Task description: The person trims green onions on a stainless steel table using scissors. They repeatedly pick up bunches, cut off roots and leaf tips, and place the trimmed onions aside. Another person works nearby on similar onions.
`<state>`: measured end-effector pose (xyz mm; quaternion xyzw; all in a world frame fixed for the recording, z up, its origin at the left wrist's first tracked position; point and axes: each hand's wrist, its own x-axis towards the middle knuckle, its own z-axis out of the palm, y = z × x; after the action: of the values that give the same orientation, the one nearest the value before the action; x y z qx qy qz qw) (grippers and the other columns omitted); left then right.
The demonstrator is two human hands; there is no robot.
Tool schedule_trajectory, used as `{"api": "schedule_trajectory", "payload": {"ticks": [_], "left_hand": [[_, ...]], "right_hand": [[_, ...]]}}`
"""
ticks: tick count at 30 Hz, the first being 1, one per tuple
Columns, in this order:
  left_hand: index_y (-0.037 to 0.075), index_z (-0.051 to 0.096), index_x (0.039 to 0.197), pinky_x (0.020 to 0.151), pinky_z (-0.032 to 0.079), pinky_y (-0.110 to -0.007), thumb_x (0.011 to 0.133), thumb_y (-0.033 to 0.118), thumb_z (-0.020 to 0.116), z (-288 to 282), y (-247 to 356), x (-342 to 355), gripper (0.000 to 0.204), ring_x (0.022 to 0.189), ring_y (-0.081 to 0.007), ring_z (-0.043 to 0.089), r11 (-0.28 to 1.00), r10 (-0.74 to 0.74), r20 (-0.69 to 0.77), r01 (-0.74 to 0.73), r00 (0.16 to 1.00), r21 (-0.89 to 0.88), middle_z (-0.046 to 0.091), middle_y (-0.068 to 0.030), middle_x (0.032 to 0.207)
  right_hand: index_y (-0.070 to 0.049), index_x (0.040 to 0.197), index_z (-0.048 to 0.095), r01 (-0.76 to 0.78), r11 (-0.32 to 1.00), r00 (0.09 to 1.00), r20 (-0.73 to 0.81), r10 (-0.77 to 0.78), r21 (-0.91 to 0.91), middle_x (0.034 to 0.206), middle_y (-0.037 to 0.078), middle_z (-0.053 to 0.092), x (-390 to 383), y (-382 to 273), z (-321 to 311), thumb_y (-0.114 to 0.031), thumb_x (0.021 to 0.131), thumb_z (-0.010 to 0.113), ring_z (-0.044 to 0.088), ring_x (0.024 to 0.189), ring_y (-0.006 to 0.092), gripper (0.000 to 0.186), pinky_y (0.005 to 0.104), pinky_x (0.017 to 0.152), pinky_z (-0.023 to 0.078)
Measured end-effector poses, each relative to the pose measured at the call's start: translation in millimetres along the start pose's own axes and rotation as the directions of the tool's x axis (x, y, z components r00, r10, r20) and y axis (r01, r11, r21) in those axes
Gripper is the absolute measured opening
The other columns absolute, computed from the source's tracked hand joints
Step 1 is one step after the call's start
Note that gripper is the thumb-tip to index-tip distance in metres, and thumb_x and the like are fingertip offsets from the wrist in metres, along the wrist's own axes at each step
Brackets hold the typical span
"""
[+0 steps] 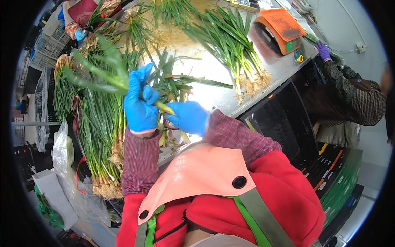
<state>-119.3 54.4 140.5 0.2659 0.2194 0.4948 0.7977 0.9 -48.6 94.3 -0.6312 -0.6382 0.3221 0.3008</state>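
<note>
One green stalk (pixel 164 108), held between both my hands.
My left fingers (pixel 150 95) curl round it, leaves pointing away, likely to steady it; my right fingers (pixel 177 113) pinch its pale end. I can't make out the brownish loop (pixel 166 124) beneath them. The rooted pile (pixel 96 131) lies left of my fingers, presumably for easy reach.

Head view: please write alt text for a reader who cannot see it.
A person's blue-gloved left hand holds a leafy green stalk, its pale end at the blue-gloved right hand. Rooted green bunches lie on the metal table near an orange scale.
</note>
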Motion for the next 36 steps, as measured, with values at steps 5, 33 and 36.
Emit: {"api": "schedule_trajectory", "payload": {"ticks": [5,33,36], "left_hand": [[0.007,0.064,0.101,0.050,0.035,-0.025,0.100,0.020,0.053,-27.8,-28.4,47.5,0.017,0.055,-0.0068,0.039,0.919,-0.297,-0.116,0.251,0.948,-0.304,0.070,-0.0047,0.100],[0.015,0.065,0.106,0.057,0.049,-0.023,0.094,0.027,0.061,-161.0,-103.0,-5.2,0.017,0.065,-0.0074,0.057,0.911,-0.344,-0.566,0.413,0.749,-0.007,0.069,0.0059,0.091],[0.014,0.065,0.107,0.057,0.049,-0.024,0.095,0.026,0.060,-175.8,-97.0,-18.2,0.018,0.064,-0.0087,0.058,0.918,-0.335,-0.583,0.394,0.740,-0.028,0.070,0.0051,0.092]], "right_hand": [[-0.007,0.088,0.061,0.059,0.980,0.995,-0.072,-0.074,-0.189,0.074,0.017,0.064,-53.1,59.5,-32.2,-0.032,0.093,0.056,0.063,0.065,0.0366,0.026,0.0468,0.059,0.048],[-0.003,0.098,0.068,-0.683,0.618,0.728,-0.434,0.531,-0.390,0.100,0.023,0.067,-3.5,263.4,-145.1,-0.042,0.080,0.069,0.067,0.093,0.0317,0.043,0.0443,0.081,0.053],[-0.005,0.098,0.067,-0.723,0.602,0.689,-0.405,0.600,-0.339,0.097,0.023,0.068,5.2,261.7,-148.9,-0.039,0.079,0.069,0.067,0.091,0.0385,0.039,0.0463,0.081,0.053]]}}
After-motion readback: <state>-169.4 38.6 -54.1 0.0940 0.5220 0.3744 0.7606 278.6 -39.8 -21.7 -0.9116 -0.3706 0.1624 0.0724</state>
